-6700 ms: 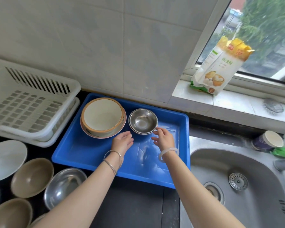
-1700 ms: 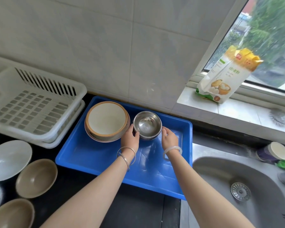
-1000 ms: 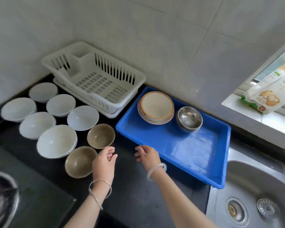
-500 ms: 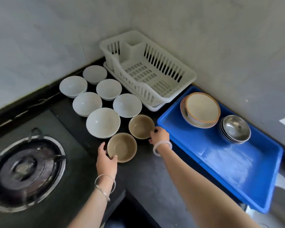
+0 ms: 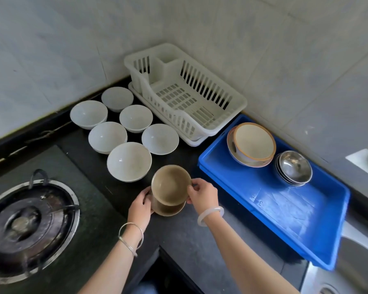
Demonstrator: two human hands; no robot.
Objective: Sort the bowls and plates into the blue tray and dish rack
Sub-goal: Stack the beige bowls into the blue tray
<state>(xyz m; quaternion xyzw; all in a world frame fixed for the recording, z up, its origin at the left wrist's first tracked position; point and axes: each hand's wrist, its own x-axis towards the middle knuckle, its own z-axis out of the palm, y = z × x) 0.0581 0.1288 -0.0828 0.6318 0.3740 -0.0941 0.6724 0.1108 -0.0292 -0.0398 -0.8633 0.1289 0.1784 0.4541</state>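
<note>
Presently, two brown bowls [image 5: 170,188] are clamped between the left hand [image 5: 139,209] and right hand [image 5: 203,195] beside the blue tray [image 5: 295,225], which holds two stacks; six white bowls [image 5: 129,161] remain unsorted and the dish rack [image 5: 200,107] unfilled.

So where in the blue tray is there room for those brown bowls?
The blue tray is bare across its whole near half, in front of the cream bowl on its plate and the steel bowls. Only the far end is crowded. The dish rack is empty too. The white bowls pack the counter to the left.
</note>
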